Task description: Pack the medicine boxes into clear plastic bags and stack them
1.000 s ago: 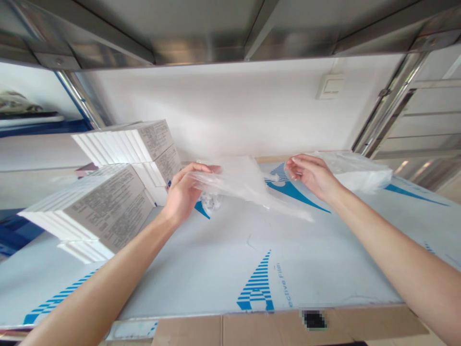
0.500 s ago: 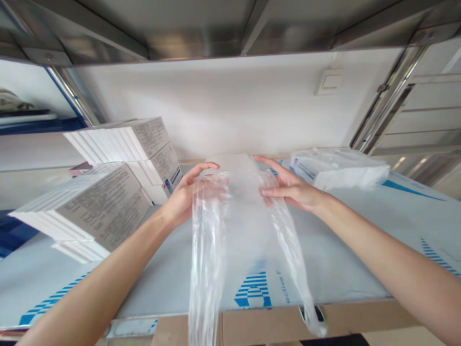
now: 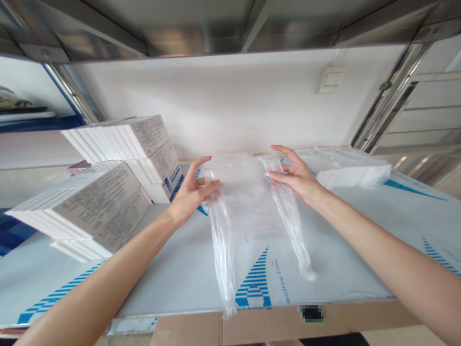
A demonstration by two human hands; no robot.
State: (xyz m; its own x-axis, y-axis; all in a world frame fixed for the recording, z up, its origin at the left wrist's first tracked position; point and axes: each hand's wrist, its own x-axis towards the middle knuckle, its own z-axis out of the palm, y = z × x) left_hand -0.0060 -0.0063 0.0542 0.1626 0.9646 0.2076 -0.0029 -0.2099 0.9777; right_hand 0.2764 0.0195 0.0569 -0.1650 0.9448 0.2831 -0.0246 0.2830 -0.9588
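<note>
A clear plastic bag (image 3: 245, 192) with two long gathered handles lies over the middle of the film-covered shelf (image 3: 187, 274). My left hand (image 3: 196, 190) pinches the bag's left side between thumb and fingers, index finger raised. On the opposite side my right hand (image 3: 293, 175) grips the bag near the top of its right handle, its index finger also lifted. Both handles trail toward me; the left one reaches the shelf's front edge. Inside the bag I can make out nothing.
White printed boxes (image 3: 104, 206) are stacked at the left. A plastic-wrapped white bundle (image 3: 353, 168) lies at the back right. Metal shelving (image 3: 201, 29) hangs low overhead. A wall switch (image 3: 330, 80) is behind, and cardboard (image 3: 187, 330) shows below the front edge.
The bag's handles have been drawn away from me and its body lies flatter on the shelf. My right hand has moved slightly up and right; my left thumb now shows over the plastic.
</note>
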